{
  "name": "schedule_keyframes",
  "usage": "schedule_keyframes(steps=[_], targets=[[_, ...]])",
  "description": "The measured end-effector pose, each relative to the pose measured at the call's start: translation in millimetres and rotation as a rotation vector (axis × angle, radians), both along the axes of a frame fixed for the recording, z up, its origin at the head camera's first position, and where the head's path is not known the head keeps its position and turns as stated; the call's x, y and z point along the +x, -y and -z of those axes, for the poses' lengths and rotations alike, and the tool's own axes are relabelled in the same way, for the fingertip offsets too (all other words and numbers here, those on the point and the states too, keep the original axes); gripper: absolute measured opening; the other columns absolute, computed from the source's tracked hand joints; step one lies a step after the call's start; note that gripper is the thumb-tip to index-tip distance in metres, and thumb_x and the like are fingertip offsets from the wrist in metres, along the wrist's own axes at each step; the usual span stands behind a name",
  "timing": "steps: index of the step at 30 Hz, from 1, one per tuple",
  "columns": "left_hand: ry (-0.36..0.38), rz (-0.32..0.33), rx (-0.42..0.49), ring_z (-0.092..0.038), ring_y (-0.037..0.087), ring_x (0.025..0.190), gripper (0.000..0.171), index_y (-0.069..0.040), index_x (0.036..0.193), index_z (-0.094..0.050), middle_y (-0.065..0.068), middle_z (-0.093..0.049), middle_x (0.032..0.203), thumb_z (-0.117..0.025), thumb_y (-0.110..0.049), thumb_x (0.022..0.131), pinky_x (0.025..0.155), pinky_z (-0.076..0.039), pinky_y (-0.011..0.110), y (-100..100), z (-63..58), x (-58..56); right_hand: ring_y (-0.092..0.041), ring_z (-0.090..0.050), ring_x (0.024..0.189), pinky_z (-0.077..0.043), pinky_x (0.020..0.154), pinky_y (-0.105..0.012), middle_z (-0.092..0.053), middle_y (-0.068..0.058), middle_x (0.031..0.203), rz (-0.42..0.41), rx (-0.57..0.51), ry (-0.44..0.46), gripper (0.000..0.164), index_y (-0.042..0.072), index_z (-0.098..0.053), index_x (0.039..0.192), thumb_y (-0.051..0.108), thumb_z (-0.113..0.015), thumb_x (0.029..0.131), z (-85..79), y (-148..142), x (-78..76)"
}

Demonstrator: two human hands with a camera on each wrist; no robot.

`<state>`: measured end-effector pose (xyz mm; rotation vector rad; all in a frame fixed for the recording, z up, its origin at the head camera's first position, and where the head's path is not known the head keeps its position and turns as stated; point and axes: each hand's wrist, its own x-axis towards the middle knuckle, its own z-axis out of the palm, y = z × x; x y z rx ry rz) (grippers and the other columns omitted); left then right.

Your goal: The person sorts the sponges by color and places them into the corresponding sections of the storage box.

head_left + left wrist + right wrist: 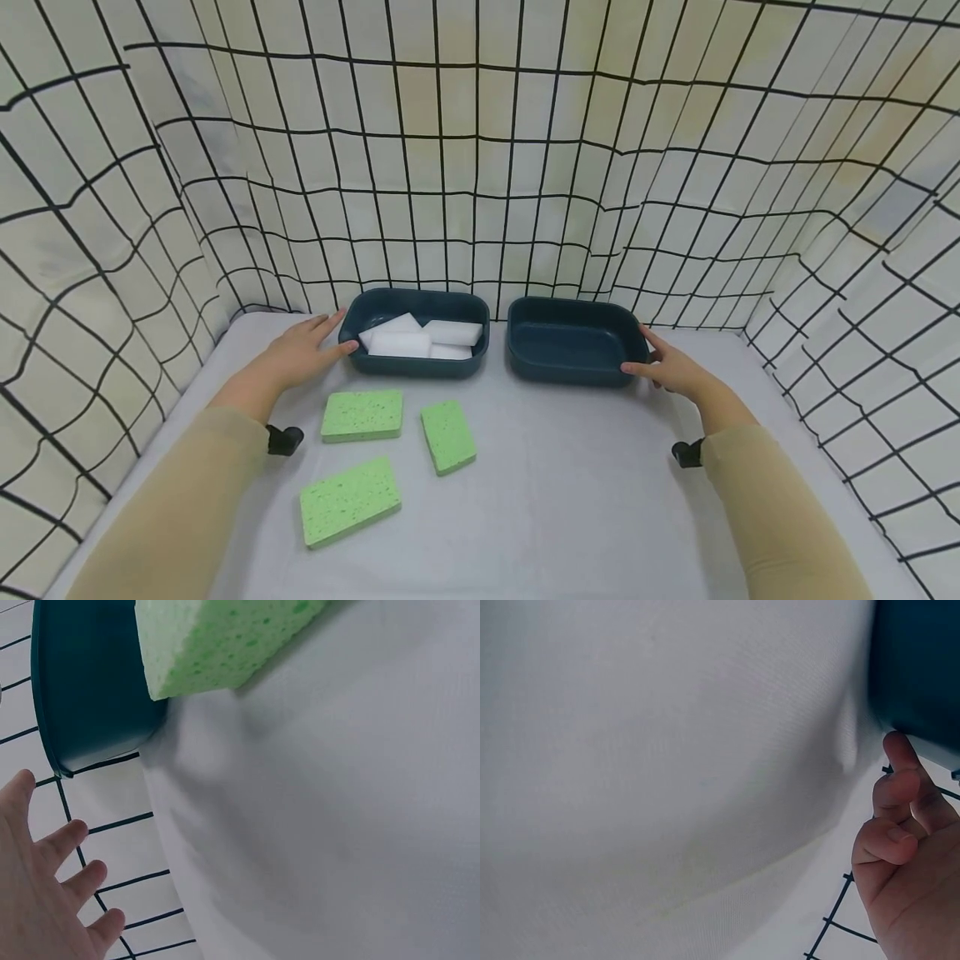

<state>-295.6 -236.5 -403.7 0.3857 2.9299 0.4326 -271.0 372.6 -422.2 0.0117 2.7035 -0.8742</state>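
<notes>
My left hand [300, 354] is at the left end of a dark teal bin [412, 367], fingers spread, thumb by its front rim. In the left wrist view the fingers are extended beside the bin wall. White rectangular blocks [400, 344] lie in this bin. At the right end of a second dark teal bin [566, 375], with nothing inside, is my right hand [675, 369]. Its thumb and index finger touch the bin's corner; the right wrist view has the other fingers loosely bent. Three green speckled sponges [363, 415] lie on the table, nearest the left arm.
Black wire grid panels [472, 167] stand at the back and both sides, with pale cloth behind. White cloth covers the table [570, 492]. The two bins stand side by side at the back, a narrow gap between them.
</notes>
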Motion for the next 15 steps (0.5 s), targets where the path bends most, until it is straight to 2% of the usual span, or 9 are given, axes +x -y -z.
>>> schedule_keyframes(steps=[9, 15], targets=[[-0.084, 0.053, 0.005, -0.018, 0.051, 0.143, 0.090, -0.025, 0.161, -0.012, 0.024, -0.021, 0.160, -0.043, -0.074, 0.092, 0.109, -0.016, 0.074, -5, -10.4, 11.6, -0.024, -0.054, 0.073, -0.040, 0.060, -0.032, -0.054, -0.014, 0.101, 0.007, -0.024, 0.009, 0.107, 0.028, 0.005, 0.160, 0.060, -0.066, 0.088, -0.5, 1, 0.5], [-0.120, 0.089, 0.026, -0.022, 0.049, 0.144, 0.092, -0.030, 0.160, -0.018, 0.021, -0.026, 0.160, -0.047, -0.078, 0.087, 0.109, -0.019, 0.072, -9, -19.0, 26.8, -0.023, -0.051, 0.068, -0.039, 0.057, -0.031, -0.054, -0.013, 0.097, 0.011, -0.044, 0.015, 0.108, 0.028, 0.006, 0.160, 0.060, -0.067, 0.087, -0.4, 1, 0.0]])
